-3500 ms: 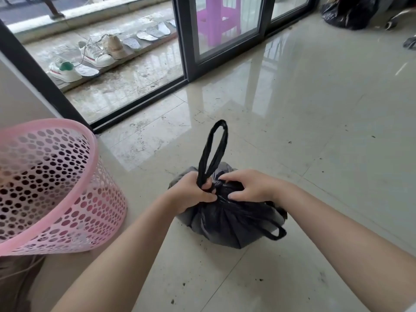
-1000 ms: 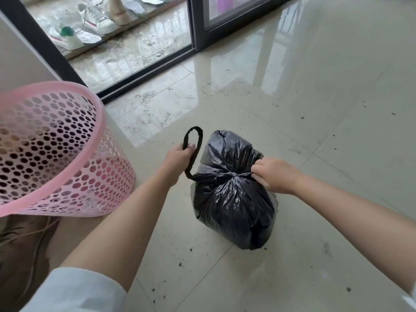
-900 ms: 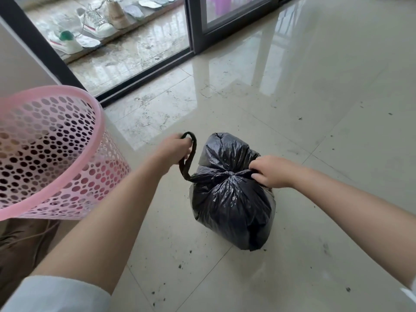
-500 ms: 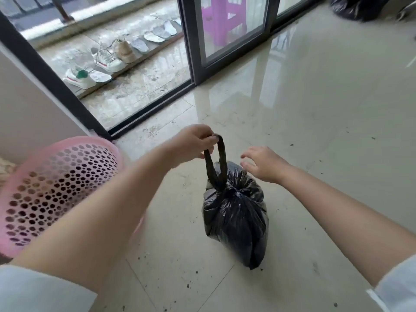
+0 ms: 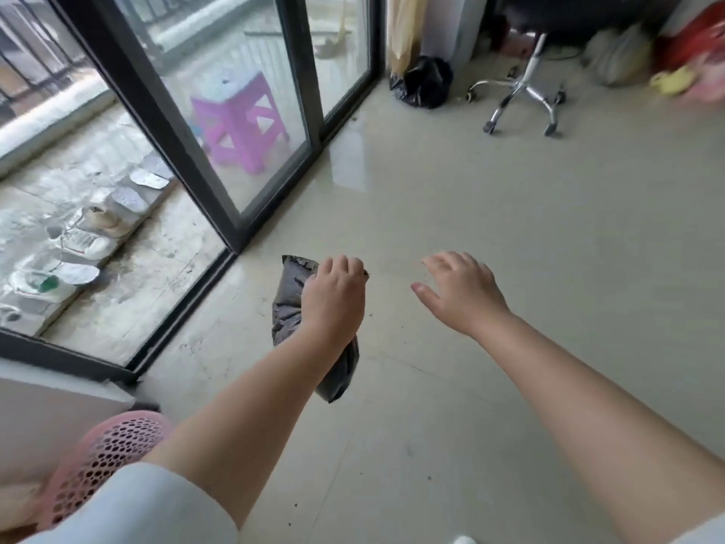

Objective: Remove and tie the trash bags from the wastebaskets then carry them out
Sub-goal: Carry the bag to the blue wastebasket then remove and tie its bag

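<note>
My left hand (image 5: 333,296) is closed around the top of a tied black trash bag (image 5: 288,308), which hangs below it, lifted off the floor and partly hidden by my wrist. My right hand (image 5: 459,292) hovers to the right of the bag with its fingers spread and nothing in it. The pink perforated wastebasket (image 5: 104,457) sits at the lower left, mostly behind my left sleeve. A second black trash bag (image 5: 423,82) rests on the floor at the far corner beside the glass door.
Black-framed sliding glass doors (image 5: 188,151) run along the left, with shoes (image 5: 84,239) and a purple stool (image 5: 241,121) on the balcony outside. An office chair base (image 5: 521,92) stands far right, with red and yellow items (image 5: 690,60) behind it. A white ledge (image 5: 47,406) is at left.
The bag has come up off the floor in my left hand. My right hand has let go and drawn away to the right. My view has risen and turned toward the room.
</note>
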Available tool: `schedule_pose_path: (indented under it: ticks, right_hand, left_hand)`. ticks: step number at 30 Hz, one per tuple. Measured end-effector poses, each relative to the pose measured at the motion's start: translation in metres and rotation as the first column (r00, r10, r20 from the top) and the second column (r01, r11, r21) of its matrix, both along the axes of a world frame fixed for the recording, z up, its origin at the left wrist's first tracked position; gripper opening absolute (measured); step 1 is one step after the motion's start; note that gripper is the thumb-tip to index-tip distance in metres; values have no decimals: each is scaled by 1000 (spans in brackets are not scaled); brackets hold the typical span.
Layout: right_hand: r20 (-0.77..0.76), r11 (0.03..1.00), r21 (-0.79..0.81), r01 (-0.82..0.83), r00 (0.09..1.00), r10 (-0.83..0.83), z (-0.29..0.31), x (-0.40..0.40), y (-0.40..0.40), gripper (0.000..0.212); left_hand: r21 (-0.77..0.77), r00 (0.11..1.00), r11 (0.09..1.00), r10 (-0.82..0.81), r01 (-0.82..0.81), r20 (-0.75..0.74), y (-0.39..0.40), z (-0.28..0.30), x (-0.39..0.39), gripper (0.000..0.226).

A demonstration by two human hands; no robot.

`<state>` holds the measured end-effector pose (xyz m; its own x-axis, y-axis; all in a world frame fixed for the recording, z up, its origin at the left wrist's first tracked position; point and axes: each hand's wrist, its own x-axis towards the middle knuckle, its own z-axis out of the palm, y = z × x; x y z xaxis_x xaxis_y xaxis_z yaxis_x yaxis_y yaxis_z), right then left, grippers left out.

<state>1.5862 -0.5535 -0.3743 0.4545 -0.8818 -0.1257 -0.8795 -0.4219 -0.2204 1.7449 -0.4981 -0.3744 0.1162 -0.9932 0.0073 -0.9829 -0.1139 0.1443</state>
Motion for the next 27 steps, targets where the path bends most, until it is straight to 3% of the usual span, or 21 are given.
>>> schedule_pose_path:
  ticks: [2, 6, 13, 19, 27]
  right_hand:
    - [39, 999, 1, 47, 998, -47, 67, -42, -14, 50]
    - [47, 985, -106, 138, 990, -133, 181, -136, -41, 48]
    - [-62, 948, -255, 189, 976, -211, 304, -275, -61, 46]
    - [-45, 855, -294, 428, 887, -460, 343, -417, -87, 43]
    - [-81, 722, -230, 653, 726, -682, 347, -610, -172, 46]
  left_hand:
    - [16, 998, 1000, -27, 27, 50, -23, 57, -33, 27]
    - [-46, 982, 994, -86, 95, 166, -67, 159, -102, 35]
    - [-85, 942, 963, -229, 256, 247, -125, 282, -262, 39]
    - [-100, 889, 894, -413, 437, 197, -187, 331, -414, 37]
    - [-24, 769, 770, -634, 637, 85, -289, 343, -636, 37]
